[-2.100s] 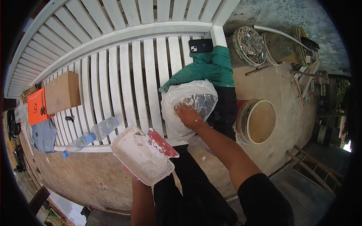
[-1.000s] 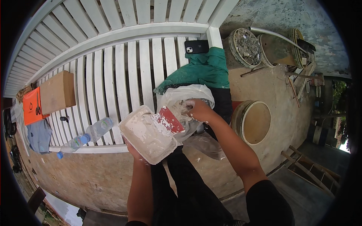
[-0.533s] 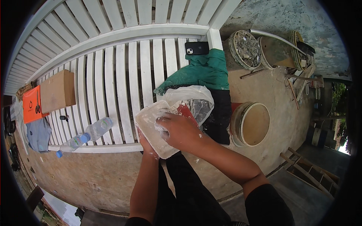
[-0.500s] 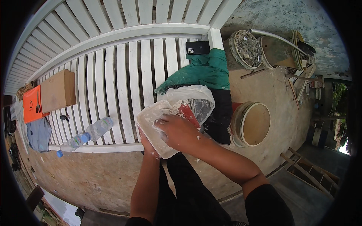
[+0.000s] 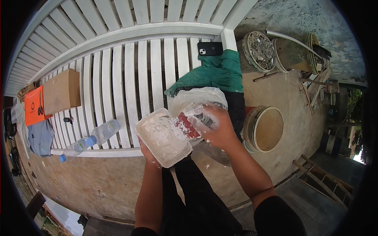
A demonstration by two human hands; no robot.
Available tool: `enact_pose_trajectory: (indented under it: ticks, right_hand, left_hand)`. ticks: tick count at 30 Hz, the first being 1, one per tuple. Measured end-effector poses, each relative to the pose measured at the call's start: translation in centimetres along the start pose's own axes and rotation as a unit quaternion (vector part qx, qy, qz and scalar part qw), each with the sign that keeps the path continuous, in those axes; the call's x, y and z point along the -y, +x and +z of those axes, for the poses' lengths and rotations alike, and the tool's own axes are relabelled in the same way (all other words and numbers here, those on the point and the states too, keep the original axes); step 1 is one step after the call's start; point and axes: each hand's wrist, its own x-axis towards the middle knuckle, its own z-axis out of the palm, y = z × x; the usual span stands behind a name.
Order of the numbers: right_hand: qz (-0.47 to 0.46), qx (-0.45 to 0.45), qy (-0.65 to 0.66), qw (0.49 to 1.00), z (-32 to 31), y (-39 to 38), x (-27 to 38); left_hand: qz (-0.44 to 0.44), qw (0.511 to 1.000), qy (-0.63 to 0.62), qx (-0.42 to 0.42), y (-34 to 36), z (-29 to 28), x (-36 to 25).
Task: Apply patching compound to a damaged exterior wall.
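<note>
My left hand point(image 5: 148, 152) grips a shallow rectangular tray point(image 5: 159, 135) from its left side and beneath. White powder or paste coats the tray's inside and rim. At the tray's right edge is a red piece point(image 5: 189, 126) crusted with white; its kind is unclear. My right hand point(image 5: 212, 122), whitened over the fingers, is curled at the red piece and appears to pinch it, though the fingertips are partly hidden. Behind that hand a translucent plastic bag point(image 5: 197, 95) lies crumpled against the dark and green cloth point(image 5: 214, 76).
Two plastic bottles point(image 5: 104, 131) lie on the white slatted bench point(image 5: 130, 78). A phone point(image 5: 210, 48), a cardboard box point(image 5: 61, 89) and an orange packet point(image 5: 33, 108) with scissors are also there. Right of the bench stand a bucket point(image 5: 269, 129) and a rubble-filled bucket point(image 5: 260, 51).
My right hand has left the inside of the tray and moved right and up to the red piece. The tray has tilted and shifted slightly, showing more of its whitened inside.
</note>
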Motion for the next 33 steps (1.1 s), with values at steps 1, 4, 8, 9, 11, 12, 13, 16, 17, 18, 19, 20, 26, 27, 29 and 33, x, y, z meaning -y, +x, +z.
enact_pose_trajectory:
  ticks: [1,4,8,9,11,12,13,16,17,18,19,20,26,27,29,33]
  right_hand:
    - [0.062,-0.029,0.061,0.996,-0.6,0.3,-1.6]
    - [0.171,0.004,0.015,0.985,-1.5,1.1,-5.7]
    - [0.103,0.084,-0.132,0.982,3.1,0.8,-13.6]
    - [0.082,0.107,-0.204,0.970,4.3,0.8,-14.6]
    - [0.060,0.129,-0.271,0.952,6.4,0.7,-15.8]
    - [0.056,0.179,-0.297,0.936,7.3,0.8,-15.8]
    - [0.051,0.229,-0.323,0.917,7.9,0.8,-15.9]
    - [-0.045,0.276,-0.386,0.879,8.2,-0.7,-16.3]
    - [-0.089,0.312,-0.420,0.848,8.0,-1.1,-16.3]
    - [-0.089,0.313,-0.421,0.847,8.1,-1.7,-16.5]
    - [-0.074,0.325,-0.424,0.842,8.4,-2.2,-16.9]
    - [-0.060,0.336,-0.428,0.837,8.5,-2.6,-17.2]
    - [-0.059,0.118,-0.348,0.928,9.1,-3.8,-18.9]
    - [-0.058,0.118,-0.346,0.929,9.4,-3.8,-18.7]
    - [0.010,0.115,-0.344,0.932,9.9,-3.7,-18.2]
    - [0.024,0.074,-0.355,0.931,10.9,-3.5,-17.8]
  left_hand:
    - [-0.003,1.000,-0.012,-0.015,-0.3,-0.2,-0.4]
    - [0.016,1.000,-0.012,0.011,-1.2,-0.9,-1.8]
    - [0.022,1.000,-0.008,-0.018,-2.0,-2.5,-2.2]
    - [0.021,0.999,-0.015,-0.026,-2.2,-2.4,-2.3]
    - [0.020,0.999,-0.018,-0.035,-2.7,-3.3,-2.5]
    - [0.042,0.998,0.010,-0.047,-2.9,-4.7,-2.7]
    - [0.063,0.996,0.037,-0.058,-3.1,-6.0,-2.8]
    - [0.060,0.995,0.058,-0.057,-3.5,-8.1,-3.1]
    - [0.059,0.995,0.056,-0.058,-3.5,-7.8,-3.0]
    - [0.050,0.996,0.040,-0.059,-3.5,-7.5,-2.9]
    - [0.041,0.997,0.024,-0.060,-3.5,-7.2,-2.8]
    - [0.041,0.997,0.022,-0.060,-3.5,-6.8,-2.7]
    - [0.048,0.997,0.040,-0.044,-2.9,-6.3,-2.3]
    - [0.050,0.997,0.032,-0.047,-2.9,-6.2,-2.4]
    - [0.051,0.997,0.026,-0.050,-2.9,-5.9,-2.5]
    - [0.036,0.998,0.003,-0.055,-2.7,-5.2,-2.5]
